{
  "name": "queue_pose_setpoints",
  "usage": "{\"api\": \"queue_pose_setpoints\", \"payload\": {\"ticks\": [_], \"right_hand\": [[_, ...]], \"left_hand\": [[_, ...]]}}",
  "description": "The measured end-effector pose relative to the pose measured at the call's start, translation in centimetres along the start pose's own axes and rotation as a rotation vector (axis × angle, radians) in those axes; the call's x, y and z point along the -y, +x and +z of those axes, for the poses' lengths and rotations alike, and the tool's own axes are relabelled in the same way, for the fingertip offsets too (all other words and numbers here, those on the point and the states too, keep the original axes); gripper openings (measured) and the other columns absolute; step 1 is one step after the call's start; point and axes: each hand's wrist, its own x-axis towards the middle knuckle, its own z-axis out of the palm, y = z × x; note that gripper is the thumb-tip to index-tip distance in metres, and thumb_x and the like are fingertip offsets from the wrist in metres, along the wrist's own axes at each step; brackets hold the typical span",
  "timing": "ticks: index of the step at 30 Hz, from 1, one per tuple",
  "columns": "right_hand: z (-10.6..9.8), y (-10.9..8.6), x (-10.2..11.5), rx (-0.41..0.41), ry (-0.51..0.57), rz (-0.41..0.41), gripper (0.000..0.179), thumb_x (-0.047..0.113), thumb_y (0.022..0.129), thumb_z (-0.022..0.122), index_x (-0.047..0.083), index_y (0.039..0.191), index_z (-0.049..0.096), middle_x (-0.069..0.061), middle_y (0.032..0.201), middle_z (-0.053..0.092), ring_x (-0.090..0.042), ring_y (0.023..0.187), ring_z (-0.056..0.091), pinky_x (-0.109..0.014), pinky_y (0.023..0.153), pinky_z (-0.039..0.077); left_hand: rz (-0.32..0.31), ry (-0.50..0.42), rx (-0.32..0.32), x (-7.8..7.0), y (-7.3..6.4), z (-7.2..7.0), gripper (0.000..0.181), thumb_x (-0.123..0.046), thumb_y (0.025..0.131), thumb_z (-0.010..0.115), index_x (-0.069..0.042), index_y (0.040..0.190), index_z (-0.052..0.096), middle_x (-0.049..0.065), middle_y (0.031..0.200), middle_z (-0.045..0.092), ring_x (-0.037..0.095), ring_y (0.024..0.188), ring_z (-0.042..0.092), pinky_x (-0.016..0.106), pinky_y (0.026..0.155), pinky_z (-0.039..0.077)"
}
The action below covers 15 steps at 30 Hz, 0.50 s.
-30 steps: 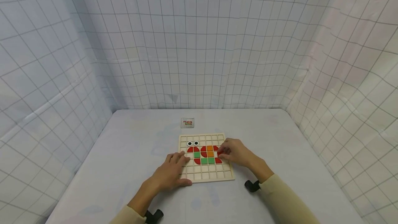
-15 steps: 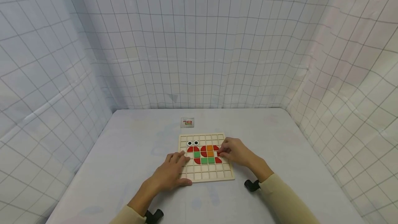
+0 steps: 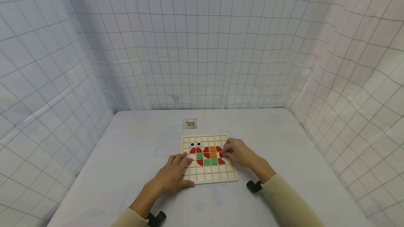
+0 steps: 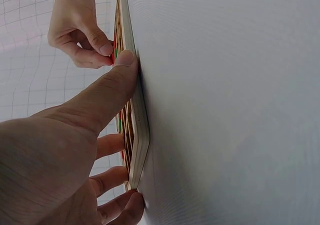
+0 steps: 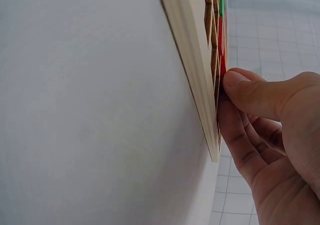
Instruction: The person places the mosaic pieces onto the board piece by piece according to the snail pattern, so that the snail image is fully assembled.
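left hand (image 3: pixel 172 176): fingers flat on near-left part of wooden grid board (image 3: pixel 229 177), thumb on its near edge | right hand (image 3: pixel 240 152): pinching red piece (image 3: pixel 221 155) at the board's right side, beside orange and green pieces | small card (image 3: pixel 189 123): on table (image 3: pixel 126 157) beyond board

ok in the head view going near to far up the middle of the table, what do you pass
wooden grid board → green tiles → orange tiles → two eye pieces → small pattern card
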Motion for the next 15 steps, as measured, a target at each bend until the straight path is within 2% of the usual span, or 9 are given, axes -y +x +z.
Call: {"api": "queue_pose_setpoints", "payload": {"ticks": [15], "right_hand": [[0.22,0.84,0.45,0.007,0.008,-0.029,0.006,0.004,0.102,0.089,0.009,0.104,0.091,0.0,0.104,0.078,-0.007,0.094,0.066,-0.022,0.084,0.062]], "left_hand": [[0.009,-0.019,-0.001,0.07,-0.08,-0.1,0.09,-0.052,0.093,0.097,-0.008,0.163,0.061,0.026,0.179,0.047,0.053,0.158,0.048,0.07,0.122,0.056]]}}
